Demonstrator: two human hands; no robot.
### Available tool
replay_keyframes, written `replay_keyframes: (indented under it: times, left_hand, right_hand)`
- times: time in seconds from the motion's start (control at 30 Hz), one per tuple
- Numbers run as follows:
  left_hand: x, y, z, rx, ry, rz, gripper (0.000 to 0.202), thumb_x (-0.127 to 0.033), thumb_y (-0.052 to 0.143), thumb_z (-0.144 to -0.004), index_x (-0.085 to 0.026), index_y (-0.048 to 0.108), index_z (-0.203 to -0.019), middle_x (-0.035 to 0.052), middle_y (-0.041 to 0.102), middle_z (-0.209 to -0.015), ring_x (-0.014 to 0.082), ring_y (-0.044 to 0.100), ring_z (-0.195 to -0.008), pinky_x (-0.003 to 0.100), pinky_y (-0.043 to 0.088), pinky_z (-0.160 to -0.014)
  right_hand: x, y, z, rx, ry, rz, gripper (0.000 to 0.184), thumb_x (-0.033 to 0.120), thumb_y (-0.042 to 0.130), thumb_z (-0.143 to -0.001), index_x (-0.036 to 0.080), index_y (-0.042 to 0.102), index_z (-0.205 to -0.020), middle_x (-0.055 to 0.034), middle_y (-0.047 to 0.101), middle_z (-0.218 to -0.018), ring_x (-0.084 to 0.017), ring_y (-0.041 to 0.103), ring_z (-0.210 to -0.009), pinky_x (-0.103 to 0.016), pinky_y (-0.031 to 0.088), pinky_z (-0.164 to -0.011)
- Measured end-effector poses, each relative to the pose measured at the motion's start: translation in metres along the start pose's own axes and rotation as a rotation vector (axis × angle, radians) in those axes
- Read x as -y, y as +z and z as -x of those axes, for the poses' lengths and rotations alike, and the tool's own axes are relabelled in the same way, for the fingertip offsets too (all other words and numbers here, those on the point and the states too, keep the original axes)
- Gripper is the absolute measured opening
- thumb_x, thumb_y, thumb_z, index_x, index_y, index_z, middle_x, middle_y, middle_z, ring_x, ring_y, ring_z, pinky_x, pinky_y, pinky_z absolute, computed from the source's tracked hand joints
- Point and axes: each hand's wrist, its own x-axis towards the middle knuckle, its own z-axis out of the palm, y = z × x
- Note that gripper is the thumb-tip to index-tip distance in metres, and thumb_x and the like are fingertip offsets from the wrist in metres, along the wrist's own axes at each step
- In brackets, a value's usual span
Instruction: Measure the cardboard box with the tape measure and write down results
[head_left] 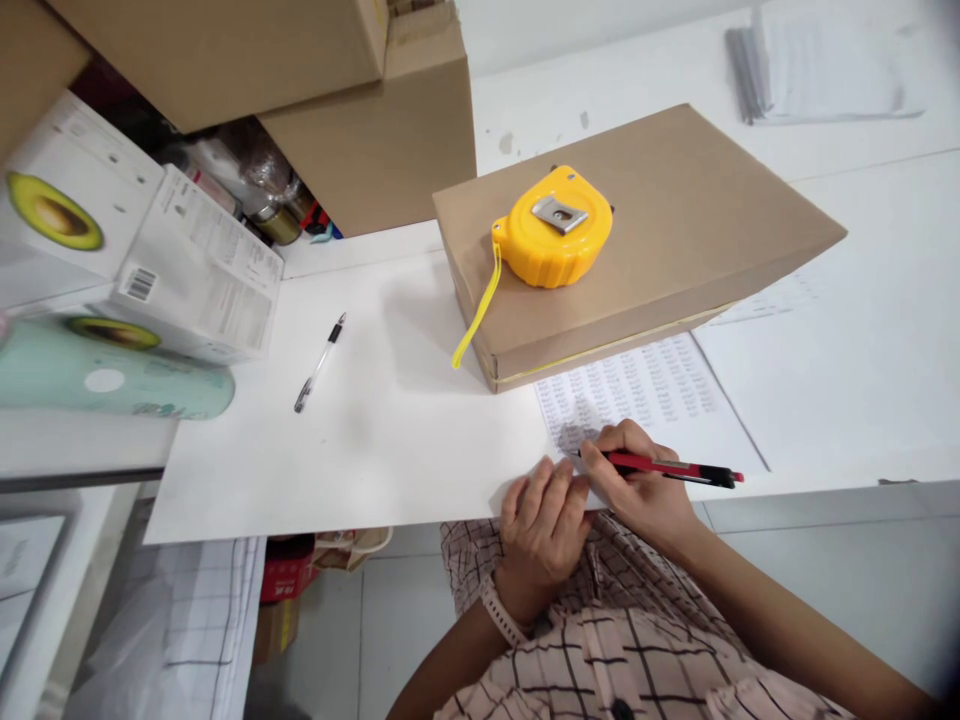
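Observation:
My right hand (641,485) is closed around a red and black pen (675,467), its tip down at the lower left of a printed sheet (637,390). The sheet carries columns of small text, and its far part is hidden under a cardboard box (652,220). Beside it, my left hand (546,515) lies flat at the table's front edge, fingers stretched out, near the sheet's lower corner. On top of the box rests a yellow tape measure (559,230) with a metal clip and a yellow strap hanging over the box's side.
A clear pen with black ends (321,362) lies on the white table (390,430). At the left are a mint-green bottle (150,375) on its side and white boxes with avocado pictures (202,265). Bigger cardboard boxes (390,130) stand behind; papers (825,70) lie far right.

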Motion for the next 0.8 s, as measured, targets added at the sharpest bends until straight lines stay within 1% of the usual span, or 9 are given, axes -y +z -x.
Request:
replay_keyframes:
  times: [0.3,0.37,0.47,0.53,0.6,0.63,0.7,0.73,0.8]
  left_hand:
    - [0.000,0.000,0.002,0.006,-0.003,0.008,0.029,-0.029,0.057,-0.102,-0.016,0.072,-0.123,0.0082,0.078,-0.121,0.0222,0.068,-0.124,0.037,0.043,-0.109]
    - [0.000,-0.001,0.001,0.011,0.001,0.007,0.029,-0.030,0.057,-0.102,-0.016,0.072,-0.123,0.0085,0.078,-0.122,0.0224,0.067,-0.124,0.037,0.043,-0.109]
    - [0.000,-0.003,-0.001,0.025,0.000,0.000,0.029,-0.030,0.054,-0.104,-0.015,0.073,-0.120,0.0087,0.077,-0.123,0.0222,0.068,-0.123,0.037,0.042,-0.109]
    - [0.000,-0.004,-0.003,0.026,0.002,-0.008,0.028,-0.031,0.055,-0.104,-0.016,0.073,-0.118,0.0089,0.078,-0.122,0.0226,0.068,-0.123,0.037,0.043,-0.108]
    - [-0.001,-0.004,-0.004,0.022,0.007,-0.013,0.026,-0.032,0.058,-0.102,-0.016,0.072,-0.117,0.0094,0.078,-0.120,0.0234,0.068,-0.122,0.038,0.044,-0.106]
    - [-0.003,-0.004,-0.005,0.020,0.006,-0.011,0.026,-0.032,0.059,-0.102,-0.015,0.072,-0.117,0.0097,0.078,-0.119,0.0238,0.068,-0.122,0.038,0.044,-0.106]
    - [-0.005,-0.005,-0.006,0.020,-0.010,0.007,0.027,-0.033,0.060,-0.101,-0.016,0.071,-0.118,0.0102,0.078,-0.119,0.0249,0.069,-0.122,0.040,0.046,-0.105]
    - [-0.007,-0.008,-0.008,0.023,-0.029,0.032,0.028,-0.035,0.059,-0.100,-0.016,0.071,-0.117,0.0104,0.078,-0.119,0.0257,0.069,-0.121,0.041,0.047,-0.104]
    - [-0.008,-0.016,-0.015,0.043,-0.087,0.121,0.030,-0.040,0.058,-0.100,-0.017,0.070,-0.116,0.0112,0.078,-0.117,0.0267,0.069,-0.120,0.043,0.051,-0.101]
  right_hand:
    - [0.003,0.000,-0.002,-0.014,0.005,-0.017,0.031,0.032,0.066,-0.094,0.023,0.046,-0.072,0.0054,0.048,-0.061,-0.011,0.044,-0.054,-0.027,0.038,-0.052]
    - [0.006,0.000,-0.002,-0.058,0.011,-0.043,0.032,0.034,0.066,-0.094,0.023,0.047,-0.071,0.0051,0.049,-0.060,-0.011,0.044,-0.053,-0.026,0.038,-0.050]
    - [0.010,-0.005,-0.002,-0.205,0.046,-0.047,0.025,0.039,0.069,-0.092,0.024,0.055,-0.078,0.0026,0.058,-0.064,-0.013,0.050,-0.053,-0.027,0.041,-0.050]
    - [0.006,-0.019,-0.003,-0.327,0.072,0.028,0.017,0.040,0.070,-0.092,0.024,0.062,-0.093,-0.0004,0.066,-0.071,-0.016,0.058,-0.057,-0.030,0.045,-0.055]
    - [-0.007,-0.044,-0.008,-0.388,0.034,0.186,0.016,0.036,0.068,-0.094,0.025,0.066,-0.105,-0.0049,0.072,-0.081,-0.019,0.067,-0.066,-0.032,0.050,-0.064]
    - [-0.017,-0.059,-0.011,-0.384,-0.017,0.292,0.015,0.033,0.066,-0.095,0.026,0.068,-0.108,-0.0076,0.075,-0.087,-0.021,0.070,-0.074,-0.034,0.051,-0.069]
    - [-0.041,-0.093,-0.020,-0.305,-0.199,0.474,0.020,0.030,0.061,-0.096,0.028,0.072,-0.112,-0.0116,0.075,-0.104,-0.027,0.072,-0.095,-0.036,0.050,-0.079]
    - [-0.054,-0.108,-0.025,-0.278,-0.256,0.566,0.028,0.030,0.054,-0.097,0.029,0.072,-0.118,-0.0129,0.074,-0.109,-0.030,0.070,-0.104,-0.038,0.049,-0.081]
    - [-0.077,-0.131,-0.032,-0.228,-0.312,0.722,0.042,0.028,0.051,-0.094,0.027,0.066,-0.134,-0.0161,0.071,-0.113,-0.036,0.066,-0.111,-0.043,0.049,-0.082]
